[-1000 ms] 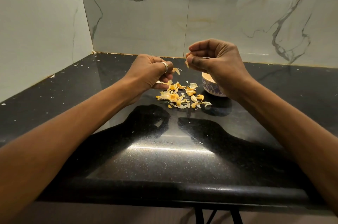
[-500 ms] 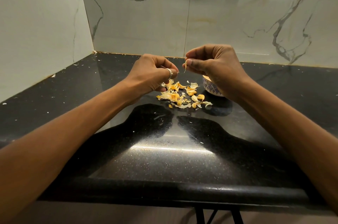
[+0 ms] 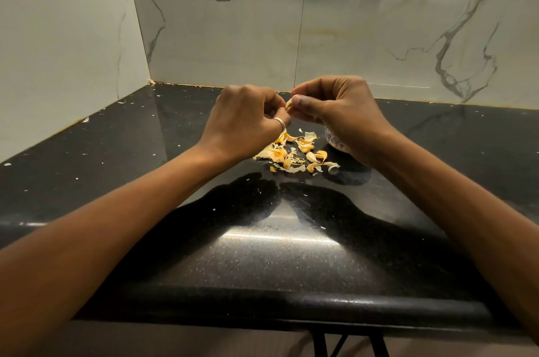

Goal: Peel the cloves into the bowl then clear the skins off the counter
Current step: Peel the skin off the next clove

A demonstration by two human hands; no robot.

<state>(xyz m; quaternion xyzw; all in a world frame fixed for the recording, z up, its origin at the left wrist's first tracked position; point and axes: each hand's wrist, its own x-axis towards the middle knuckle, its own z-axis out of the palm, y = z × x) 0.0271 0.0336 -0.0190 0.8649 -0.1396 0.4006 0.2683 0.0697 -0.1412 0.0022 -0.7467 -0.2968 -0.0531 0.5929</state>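
Pinching one garlic clove (image 3: pixel 288 104) between left hand (image 3: pixel 248 120) and right hand (image 3: pixel 339 111), fingers (image 3: pixel 309 88) curled tight, above skins (image 3: pixel 291 153) heaped mid-desk (image 3: pixel 262 257). Bowl (image 3: pixel 335 143) tucked behind right wrist, just beside pile. Broad dark stretch down to rounded front edge; walls (image 3: pixel 221 44) behind and left.

Left hand (image 3: pixel 248 120), right hand (image 3: pixel 338 111): curled, close together.

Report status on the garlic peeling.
Left hand and right hand pinch one pale clove. Yellowish papery skins litter black counter. Patterned bowl partly hidden behind right hand.
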